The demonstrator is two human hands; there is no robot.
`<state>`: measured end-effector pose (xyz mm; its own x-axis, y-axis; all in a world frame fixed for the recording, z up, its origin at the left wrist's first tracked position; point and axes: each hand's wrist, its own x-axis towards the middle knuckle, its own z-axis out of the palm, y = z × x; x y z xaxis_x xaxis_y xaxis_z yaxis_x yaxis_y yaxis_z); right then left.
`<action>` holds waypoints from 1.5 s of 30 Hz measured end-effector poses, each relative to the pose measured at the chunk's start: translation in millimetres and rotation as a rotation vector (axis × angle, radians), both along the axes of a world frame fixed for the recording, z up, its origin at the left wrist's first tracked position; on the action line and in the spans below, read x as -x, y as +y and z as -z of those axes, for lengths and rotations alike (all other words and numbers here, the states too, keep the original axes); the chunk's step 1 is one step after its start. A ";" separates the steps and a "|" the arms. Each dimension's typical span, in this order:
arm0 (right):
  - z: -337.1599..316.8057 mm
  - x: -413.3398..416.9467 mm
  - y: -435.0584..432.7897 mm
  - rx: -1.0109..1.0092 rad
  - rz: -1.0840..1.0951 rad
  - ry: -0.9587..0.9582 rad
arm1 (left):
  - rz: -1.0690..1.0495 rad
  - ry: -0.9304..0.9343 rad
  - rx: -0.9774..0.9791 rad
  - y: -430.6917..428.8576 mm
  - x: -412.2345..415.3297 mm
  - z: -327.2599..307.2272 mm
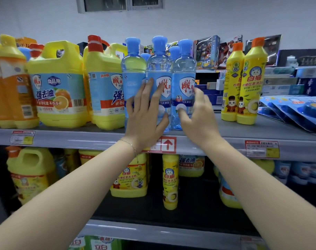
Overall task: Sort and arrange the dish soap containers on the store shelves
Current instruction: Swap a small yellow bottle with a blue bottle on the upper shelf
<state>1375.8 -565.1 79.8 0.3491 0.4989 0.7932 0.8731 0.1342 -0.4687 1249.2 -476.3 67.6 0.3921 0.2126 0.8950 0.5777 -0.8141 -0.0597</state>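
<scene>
The left hand [146, 114] lies flat, fingers straight and spread, against the label of the middle blue bottle [159, 69]; it holds nothing. The right hand [198, 116] is loosely cupped, thumb on the front of the right blue bottle [185, 73], not closed round it. Probable step: squaring the blue row. Next, push both evenly and low; such tall, narrow bottles may tip. They are clear, blue-capped and upright at the front of the top shelf [234, 134], between yellow jugs [58, 94] and slim yellow bottles [251, 83].

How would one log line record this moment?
stage: straightening blue-capped bottles | left hand: flat against them | right hand: touching rightmost blue bottle | place: upper shelf
</scene>
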 end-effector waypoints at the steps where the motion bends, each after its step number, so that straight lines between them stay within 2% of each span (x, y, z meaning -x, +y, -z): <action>1: 7.8 5.5 -7.6 -0.128 -0.027 -0.082 | 0.068 -0.026 -0.006 -4.1 3.9 5.5; 2: 17.0 10.9 -15.7 -0.220 -0.077 -0.154 | 0.130 -0.035 -0.037 -8.3 8.4 12.9; 4: 40.2 20.5 -30.5 -0.274 -0.192 -0.271 | 0.221 -0.005 -0.139 -15.7 18.5 33.8; 7: 79.0 31.0 -44.1 -0.186 -0.314 -0.386 | 0.321 0.109 -0.214 -20.6 33.5 71.8; 10: 121.6 28.0 -43.9 -0.007 -0.352 -0.418 | 0.363 0.189 -0.119 -18.7 42.4 115.4; 14: 172.7 4.1 -26.9 0.258 -0.204 -0.092 | 0.288 0.163 0.280 -14.3 31.2 170.4; 17: 197.4 -11.4 -7.7 0.257 -0.116 0.186 | 0.192 0.095 0.654 -11.0 -4.5 195.0; 21: 216.1 -12.7 13.9 0.314 -0.090 0.311 | 0.199 -0.066 0.990 -5.1 -53.8 209.8; 24: 219.7 -18.2 28.1 0.330 -0.139 0.413 | 0.293 -0.194 1.035 4.5 -58.3 218.1; 28: 219.7 -34.7 53.6 0.291 -0.078 0.489 | 0.353 -0.245 1.008 22.7 -38.8 229.6; 36: 222.1 -43.0 103.2 0.305 -0.310 0.789 | 0.511 -0.161 1.095 47.4 -11.1 232.4; 40: 226.3 -41.1 102.3 0.294 -0.339 0.768 | 0.545 -0.142 1.130 49.0 -4.8 229.0; 45: 230.8 -30.2 69.5 0.259 -0.438 0.618 | 0.610 -0.202 1.144 45.3 1.8 231.2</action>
